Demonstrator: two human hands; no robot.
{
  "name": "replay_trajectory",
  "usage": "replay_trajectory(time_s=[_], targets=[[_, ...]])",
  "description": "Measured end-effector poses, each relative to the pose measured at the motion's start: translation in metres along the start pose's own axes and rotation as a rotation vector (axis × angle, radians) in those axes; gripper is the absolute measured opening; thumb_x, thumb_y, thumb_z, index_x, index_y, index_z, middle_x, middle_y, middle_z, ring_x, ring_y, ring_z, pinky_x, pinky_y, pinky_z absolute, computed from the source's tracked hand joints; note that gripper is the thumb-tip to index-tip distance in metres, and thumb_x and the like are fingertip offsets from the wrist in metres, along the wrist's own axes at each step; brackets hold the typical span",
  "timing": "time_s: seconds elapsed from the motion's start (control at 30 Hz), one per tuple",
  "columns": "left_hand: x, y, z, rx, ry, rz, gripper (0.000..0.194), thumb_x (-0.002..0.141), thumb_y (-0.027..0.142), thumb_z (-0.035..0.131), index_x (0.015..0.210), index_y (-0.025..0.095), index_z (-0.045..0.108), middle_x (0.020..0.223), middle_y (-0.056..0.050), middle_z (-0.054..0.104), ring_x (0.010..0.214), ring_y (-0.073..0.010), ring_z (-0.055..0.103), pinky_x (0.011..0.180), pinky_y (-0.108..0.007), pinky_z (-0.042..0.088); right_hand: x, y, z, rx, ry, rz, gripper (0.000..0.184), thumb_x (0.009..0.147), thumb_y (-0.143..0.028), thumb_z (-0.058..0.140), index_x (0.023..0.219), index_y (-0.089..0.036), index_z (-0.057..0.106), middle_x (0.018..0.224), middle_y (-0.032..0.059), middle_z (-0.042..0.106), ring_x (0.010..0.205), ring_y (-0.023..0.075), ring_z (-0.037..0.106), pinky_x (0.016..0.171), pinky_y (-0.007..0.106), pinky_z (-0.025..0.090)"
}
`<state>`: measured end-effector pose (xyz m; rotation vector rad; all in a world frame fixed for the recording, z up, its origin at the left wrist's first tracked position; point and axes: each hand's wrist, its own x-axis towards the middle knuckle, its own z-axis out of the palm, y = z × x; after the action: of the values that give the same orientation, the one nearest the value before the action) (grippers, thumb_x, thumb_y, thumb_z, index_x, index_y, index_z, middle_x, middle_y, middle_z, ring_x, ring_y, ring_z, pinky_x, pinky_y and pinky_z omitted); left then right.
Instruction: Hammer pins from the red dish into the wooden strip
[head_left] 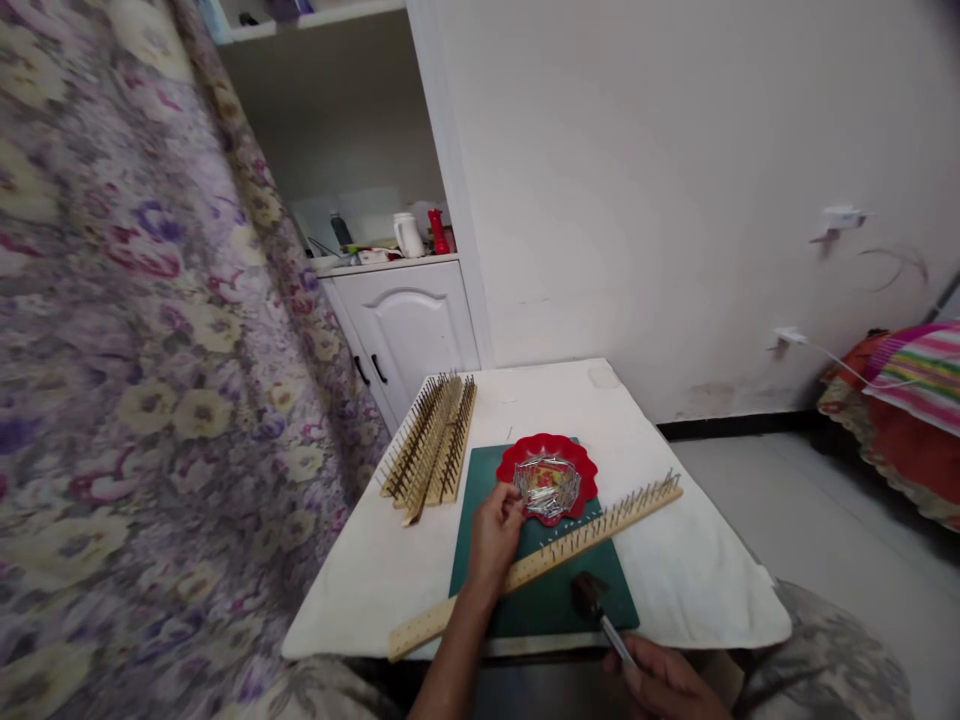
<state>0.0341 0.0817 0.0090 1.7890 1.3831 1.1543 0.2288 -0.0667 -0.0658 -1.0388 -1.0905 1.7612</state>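
My left hand (495,530) is over the wooden strip (529,568), with its fingertips pinched together at the left rim of the red scalloped dish (517,452). What is between those fingertips, if anything, is too small to make out. Loose silvery nails (553,492) fill the dish. Rows of upright nails (600,525) stand in the right part of the strip; its left part shows bare dotted holes. Low at the table's front edge, my right hand (660,680) is closed around the handle of a hammer (589,595), its dark head above the green mat (480,490).
Several nail-studded wooden strips (454,460) lie side by side at the table's left. A white cloth (360,590) covers the table. Behind stand a white cabinet (409,325) and a wall; a floral curtain (187,400) hangs at left.
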Motion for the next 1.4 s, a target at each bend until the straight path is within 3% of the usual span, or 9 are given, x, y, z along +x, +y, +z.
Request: replay_trajectory(time_s=[0.17, 0.27, 0.37, 0.57, 0.8, 1.07, 1.2, 1.4], targets=[[-0.034, -0.008, -0.005, -0.162, -0.019, -0.147, 0.015, 0.077, 0.032, 0.053, 0.072, 0.018, 0.053, 0.063, 0.003, 0.059, 0.061, -0.0136, 0.059, 0.061, -0.021, 0.043, -0.005, -0.006, 0.005, 0.028, 0.024, 0.016, 0.046, 0.070, -0.064, 0.058, 0.079, -0.019, 0.053, 0.039, -0.0085, 0.048, 0.029, 0.0042, 0.030, 0.034, 0.018, 0.012], [-0.051, -0.009, 0.000, -0.177, -0.054, -0.165, 0.019, 0.078, 0.035, 0.053, 0.072, 0.017, 0.057, 0.062, 0.003, 0.059, 0.062, -0.0139, 0.057, 0.060, -0.021, 0.042, -0.006, -0.008, 0.006, 0.032, -0.016, 0.018, 0.046, 0.072, -0.063, 0.056, 0.082, -0.019, 0.053, 0.039, -0.0089, 0.050, 0.025, 0.0031, 0.027, 0.033, 0.018, 0.012], [-0.059, -0.005, 0.008, -0.130, -0.060, -0.151, 0.021, 0.078, 0.035, 0.053, 0.070, 0.016, 0.059, 0.061, 0.003, 0.057, 0.061, -0.0130, 0.052, 0.057, -0.020, 0.038, -0.008, -0.010, 0.008, 0.059, 0.034, 0.026, 0.045, 0.072, -0.062, 0.057, 0.080, -0.018, 0.054, 0.040, -0.0085, 0.051, 0.025, 0.0020, 0.024, 0.032, 0.017, 0.010], [-0.061, -0.004, 0.019, -0.046, 0.006, -0.142, 0.018, 0.078, 0.031, 0.052, 0.073, 0.017, 0.061, 0.063, 0.003, 0.057, 0.063, -0.0134, 0.052, 0.059, -0.020, 0.038, -0.012, -0.012, 0.013, 0.119, 0.047, 0.021, 0.042, 0.071, -0.058, 0.060, 0.081, -0.018, 0.055, 0.037, -0.0094, 0.048, 0.025, 0.0028, 0.026, 0.030, 0.016, 0.010], [-0.063, -0.006, 0.020, 0.116, -0.005, -0.071, 0.018, 0.082, 0.029, 0.049, 0.076, 0.018, 0.062, 0.069, 0.001, 0.061, 0.064, -0.0136, 0.054, 0.059, -0.020, 0.037, -0.012, -0.015, 0.013, 0.099, 0.072, 0.041, 0.045, 0.069, -0.061, 0.061, 0.078, -0.018, 0.055, 0.041, -0.0081, 0.050, 0.027, 0.0020, 0.024, 0.029, 0.017, 0.009], [-0.063, -0.006, 0.020, 0.168, -0.013, -0.025, 0.018, 0.082, 0.026, 0.048, 0.075, 0.018, 0.062, 0.073, -0.001, 0.059, 0.065, -0.0141, 0.055, 0.060, -0.022, 0.037, -0.011, -0.012, 0.012, 0.124, 0.039, 0.002, 0.043, 0.070, -0.060, 0.061, 0.078, -0.019, 0.053, 0.036, -0.0127, 0.040, 0.027, 0.0026, 0.025, 0.030, 0.016, 0.012], [-0.063, -0.006, 0.021, 0.178, -0.015, -0.024, 0.017, 0.081, 0.025, 0.048, 0.074, 0.019, 0.063, 0.072, 0.000, 0.058, 0.065, -0.0141, 0.055, 0.060, -0.022, 0.036, -0.012, -0.030, 0.020, 0.096, 0.005, -0.010, 0.044, 0.071, -0.060, 0.060, 0.080, -0.018, 0.051, 0.039, -0.0105, 0.046, 0.028, 0.0022, 0.028, 0.029, 0.014, 0.012], [-0.063, -0.004, 0.021, 0.171, -0.022, -0.012, 0.019, 0.081, 0.025, 0.049, 0.071, 0.018, 0.063, 0.069, 0.000, 0.057, 0.064, -0.0136, 0.053, 0.058, -0.022, 0.034, 0.003, -0.059, 0.038, 0.049, -0.017, -0.088, 0.033, 0.084, -0.049, 0.051, 0.092, -0.017, 0.047, 0.044, -0.0101, 0.053, 0.024, 0.0017, 0.031, 0.025, 0.013, 0.014]])
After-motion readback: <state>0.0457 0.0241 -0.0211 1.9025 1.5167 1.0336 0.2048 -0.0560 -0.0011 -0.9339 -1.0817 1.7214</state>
